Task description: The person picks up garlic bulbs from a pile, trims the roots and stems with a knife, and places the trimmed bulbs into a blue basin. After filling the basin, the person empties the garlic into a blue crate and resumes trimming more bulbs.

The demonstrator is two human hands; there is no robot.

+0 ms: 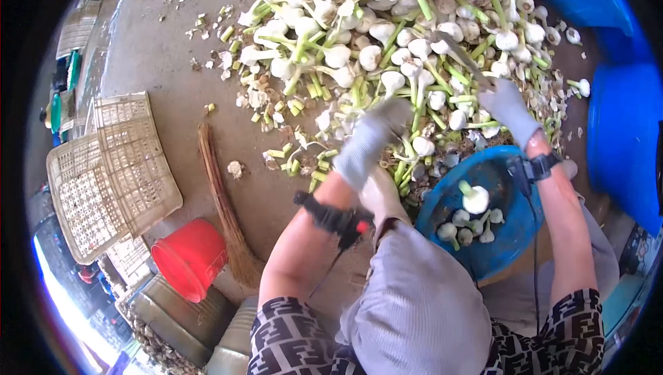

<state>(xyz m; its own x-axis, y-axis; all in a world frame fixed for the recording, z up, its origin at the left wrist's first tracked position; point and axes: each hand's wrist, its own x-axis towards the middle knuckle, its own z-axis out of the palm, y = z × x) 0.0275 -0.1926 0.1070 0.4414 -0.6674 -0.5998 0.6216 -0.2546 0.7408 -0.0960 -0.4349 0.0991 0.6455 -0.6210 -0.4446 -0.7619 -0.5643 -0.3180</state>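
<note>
Hand work at a garlic heap, with the blue basin (428,210) as landmark. The garlic heap (331,19), the largest feature, spreads over the floor (155,57) beyond the basin and to its left, its stalks pointing in mixed directions. A large blue tub (621,140) stands to the basin's right; a red bucket (185,257) lies well to its left, with a broom (219,202) between bucket and basin.

The left grip (366,141), gloved and blurred by motion, is beyond and left of the basin, at the heap's near edge; whether it is open or closed on something cannot be told. The right grip (511,107), also gloved, is just beyond the basin's far rim, closed around a knife (457,54), whose long axis slants away from the basin and leftward over the heap.

A single white bulb (392,83) lies beyond and left of the basin, just past the left grip, the nearer of the two. Its long axis runs roughly away from the wearer, its neck apparently toward that grip. Smallest is the green stub (465,186) of a bulb inside the basin, pointing toward the heap.
</note>
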